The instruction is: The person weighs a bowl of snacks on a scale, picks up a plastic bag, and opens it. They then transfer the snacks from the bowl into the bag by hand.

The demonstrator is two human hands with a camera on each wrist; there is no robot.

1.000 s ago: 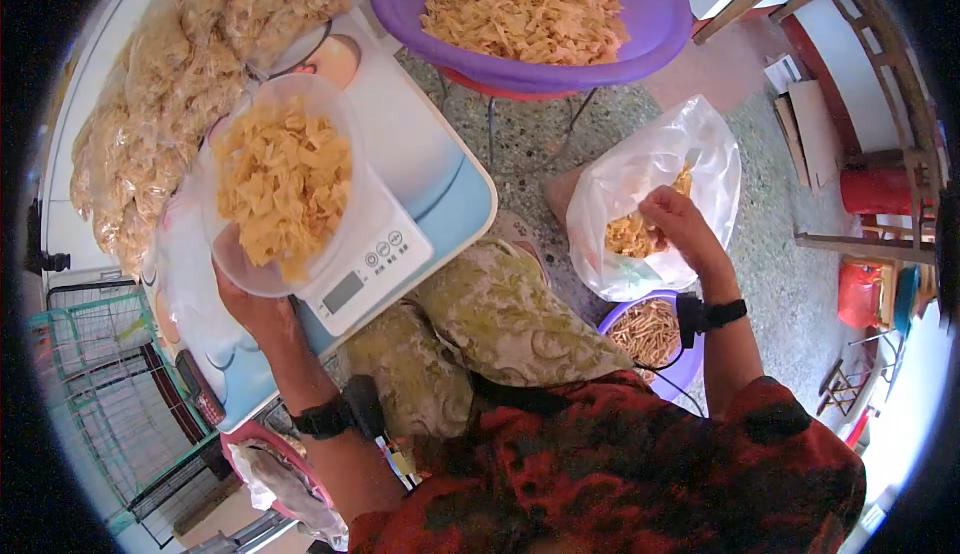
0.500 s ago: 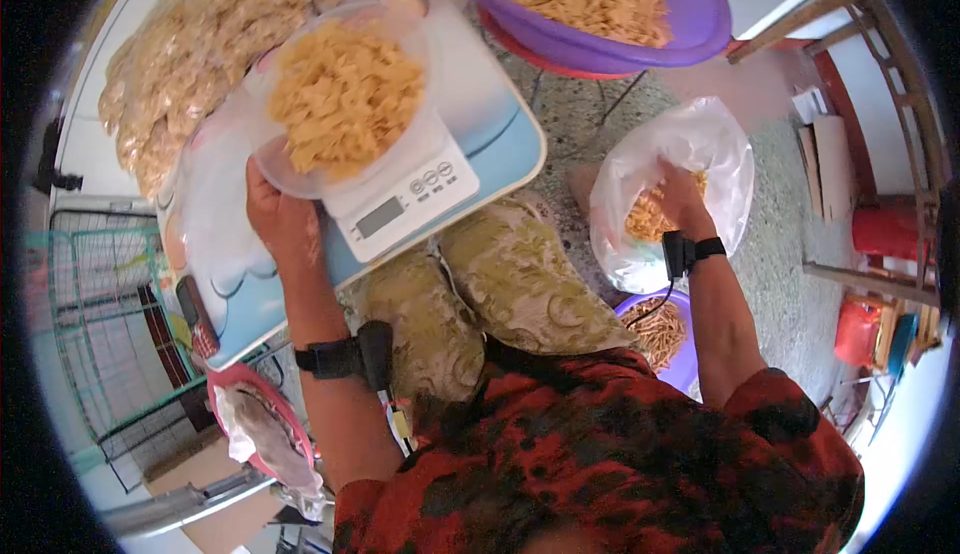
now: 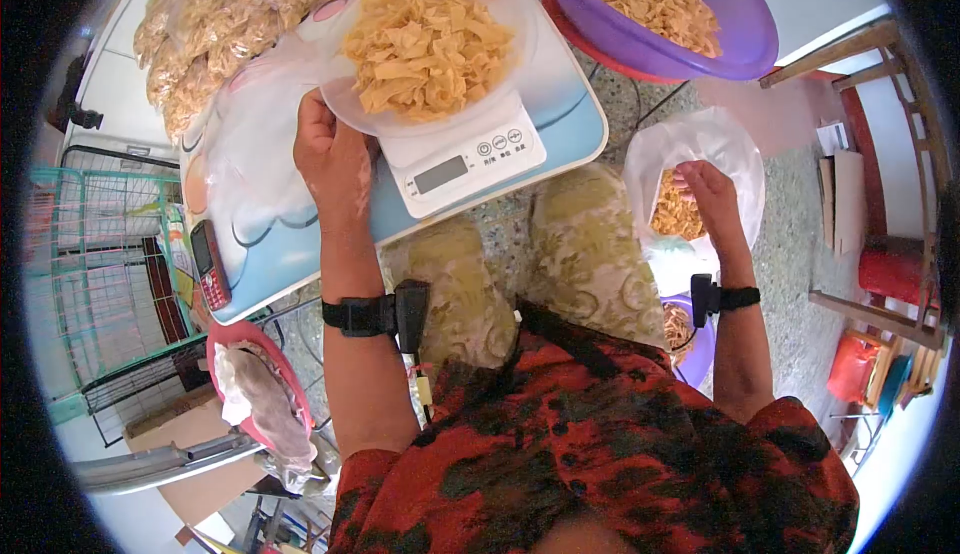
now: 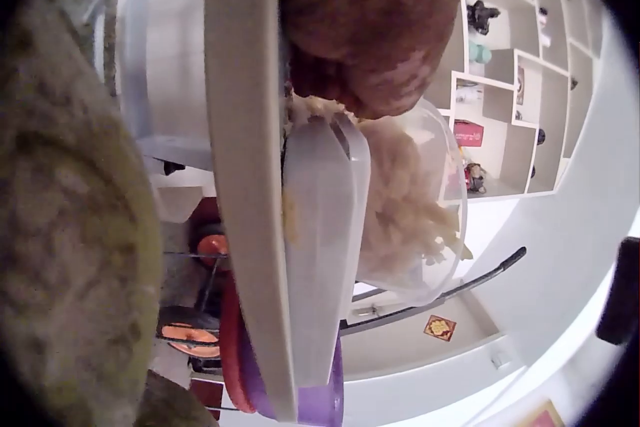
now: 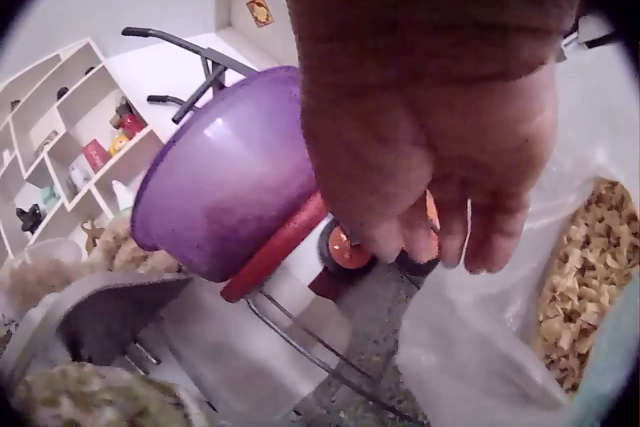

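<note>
A clear bowl (image 3: 430,44) heaped with pale fried strips sits on a white digital scale (image 3: 465,164) on the blue-edged table (image 3: 560,124). My left hand (image 3: 335,159) grips the bowl's near rim; the left wrist view shows this hand (image 4: 370,27) over the bowl's edge (image 4: 420,207). To the right, my right hand (image 3: 705,189) reaches into the mouth of a clear plastic bag (image 3: 740,154) holding more strips (image 3: 672,216). In the right wrist view its fingers (image 5: 440,167) hang loosely above the bag (image 5: 480,347) and nothing shows in them.
A big purple basin (image 3: 740,34) of strips stands on a stool beyond the table. Filled bags (image 3: 220,24) are piled at the table's far left, and a red phone (image 3: 208,264) lies near its edge. A small purple bowl (image 3: 690,339) is by my right knee, a pink basket (image 3: 260,404) at left.
The view has swung, so everything sits further right and higher. My left hand stays on the bowl at the scale. My right hand has come up from deep in the bag to its mouth.
</note>
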